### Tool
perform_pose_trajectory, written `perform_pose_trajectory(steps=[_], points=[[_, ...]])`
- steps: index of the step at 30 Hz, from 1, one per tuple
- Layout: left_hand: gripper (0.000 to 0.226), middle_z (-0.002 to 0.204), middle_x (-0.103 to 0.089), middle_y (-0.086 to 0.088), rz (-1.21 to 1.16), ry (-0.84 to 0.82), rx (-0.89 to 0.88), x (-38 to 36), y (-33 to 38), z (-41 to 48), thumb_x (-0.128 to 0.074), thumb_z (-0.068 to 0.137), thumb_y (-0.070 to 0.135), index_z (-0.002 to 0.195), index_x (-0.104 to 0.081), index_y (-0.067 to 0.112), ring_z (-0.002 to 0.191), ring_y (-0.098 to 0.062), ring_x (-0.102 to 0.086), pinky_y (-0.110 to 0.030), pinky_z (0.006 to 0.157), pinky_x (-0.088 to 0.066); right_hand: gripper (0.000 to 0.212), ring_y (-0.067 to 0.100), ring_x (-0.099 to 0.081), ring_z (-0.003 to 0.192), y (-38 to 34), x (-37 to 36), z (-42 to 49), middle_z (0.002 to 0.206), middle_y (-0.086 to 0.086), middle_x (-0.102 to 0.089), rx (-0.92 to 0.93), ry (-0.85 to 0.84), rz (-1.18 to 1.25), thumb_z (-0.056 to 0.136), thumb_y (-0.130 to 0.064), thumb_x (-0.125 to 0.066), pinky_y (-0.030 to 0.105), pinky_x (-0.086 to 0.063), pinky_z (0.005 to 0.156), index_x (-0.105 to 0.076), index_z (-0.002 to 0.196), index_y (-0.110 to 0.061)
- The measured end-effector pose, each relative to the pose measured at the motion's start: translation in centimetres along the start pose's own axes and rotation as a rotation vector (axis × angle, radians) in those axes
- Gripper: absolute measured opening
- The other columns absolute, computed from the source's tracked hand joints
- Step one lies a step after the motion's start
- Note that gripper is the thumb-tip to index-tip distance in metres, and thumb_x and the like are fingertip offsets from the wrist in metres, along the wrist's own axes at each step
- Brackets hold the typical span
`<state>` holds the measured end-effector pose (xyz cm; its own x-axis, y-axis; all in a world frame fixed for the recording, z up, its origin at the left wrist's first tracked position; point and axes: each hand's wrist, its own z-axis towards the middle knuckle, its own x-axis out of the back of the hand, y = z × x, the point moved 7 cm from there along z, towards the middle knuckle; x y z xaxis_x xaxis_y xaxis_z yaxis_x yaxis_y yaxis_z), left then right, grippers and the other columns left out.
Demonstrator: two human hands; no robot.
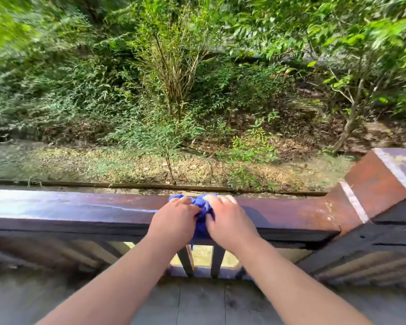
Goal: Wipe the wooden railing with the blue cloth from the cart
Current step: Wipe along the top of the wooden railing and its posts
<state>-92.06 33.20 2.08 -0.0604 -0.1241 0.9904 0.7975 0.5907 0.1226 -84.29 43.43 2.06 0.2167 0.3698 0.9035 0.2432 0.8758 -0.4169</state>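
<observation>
A dark brown wooden railing (80, 212) runs across the view from left to right, its top looking wet and shiny on the left. A bunched blue cloth (203, 208) lies on top of the rail near the middle and hangs a little over its near edge. My left hand (174, 219) presses on the cloth's left side. My right hand (227, 221) presses on its right side. Both hands grip the cloth, and most of it is hidden under them. No cart is in view.
At the right the rail meets a reddish-brown corner post (375, 181) and turns toward me. Vertical balusters (185, 259) stand below the rail. Grey deck boards (197, 306) lie underfoot. Beyond the rail are bushes and bare ground.
</observation>
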Motion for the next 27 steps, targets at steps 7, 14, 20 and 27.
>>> perform_pose_trajectory(steps=[7, 14, 20, 27], points=[[0.037, 0.110, -0.057, -0.002, -0.001, -0.055, 0.134, -0.4, 1.8, 0.7, -0.059, 0.086, 0.056, 0.113, -0.057, 0.032, 0.104, -0.028, -0.052, -0.039, 0.076, -0.049, 0.103, 0.028, -0.024, 0.149, 8.3, 1.7, -2.5, 0.161, -0.003, -0.034, -0.181, -0.137, -0.164, 0.070, -0.080, -0.060, 0.049, -0.029, 0.120, -0.027, 0.157, -0.034], [0.012, 0.102, -0.055, 0.001, 0.007, -0.001, 0.056, -0.8, 4.4, 1.4, -0.054, 0.090, 0.020, 0.100, -0.058, 0.027, 0.090, -0.024, -0.051, -0.037, 0.060, -0.041, 0.093, 0.030, -0.045, 0.131, 8.1, 1.5, -1.0, 0.138, -0.003, -0.051, -0.146, -0.196, -0.281, 0.063, -0.069, -0.067, 0.049, -0.038, 0.108, -0.039, 0.145, -0.038], [0.012, 0.095, -0.053, 0.005, -0.037, 0.015, 0.045, -1.4, 0.3, -0.6, -0.054, 0.090, 0.015, 0.094, -0.054, 0.026, 0.091, -0.020, -0.050, -0.033, 0.066, -0.045, 0.101, 0.031, -0.041, 0.132, 4.8, 0.1, 0.8, 0.135, 0.001, -0.045, -0.133, -0.255, -0.292, 0.057, -0.070, -0.063, 0.051, -0.035, 0.110, -0.036, 0.149, -0.037], [0.014, 0.097, -0.054, 0.008, -0.028, 0.070, 0.214, 0.2, -10.8, -4.8, -0.052, 0.092, 0.017, 0.098, -0.057, 0.029, 0.097, -0.018, -0.052, -0.037, 0.073, -0.052, 0.104, 0.029, -0.037, 0.136, -4.5, -3.7, 3.6, 0.145, 0.001, -0.042, -0.013, -0.290, -0.275, 0.066, -0.068, -0.072, 0.053, -0.033, 0.113, -0.030, 0.154, -0.030]])
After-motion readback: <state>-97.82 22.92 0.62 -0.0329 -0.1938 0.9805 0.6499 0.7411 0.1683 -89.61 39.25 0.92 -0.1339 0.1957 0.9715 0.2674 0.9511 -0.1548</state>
